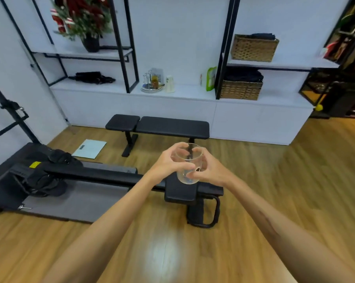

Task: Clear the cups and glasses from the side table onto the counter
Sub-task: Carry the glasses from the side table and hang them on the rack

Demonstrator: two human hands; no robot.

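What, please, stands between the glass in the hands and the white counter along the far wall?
In the head view, a black bench stands on the wooden floor between the glass and the counter.

Tray (pixel 151 89) items too small; right shelves (pixel 350 48) blurred, cropped.

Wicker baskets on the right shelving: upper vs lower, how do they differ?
The upper basket stands on the higher shelf in open light; the lower basket sits on the counter level beneath that shelf, in shade. The upper basket's dark fabric lies nearly flat at its rim; the lower basket's dark pile bulges well above its rim. The upper one looks paler, the lower browner. Both are rectangular woven baskets holding dark folded cloth.
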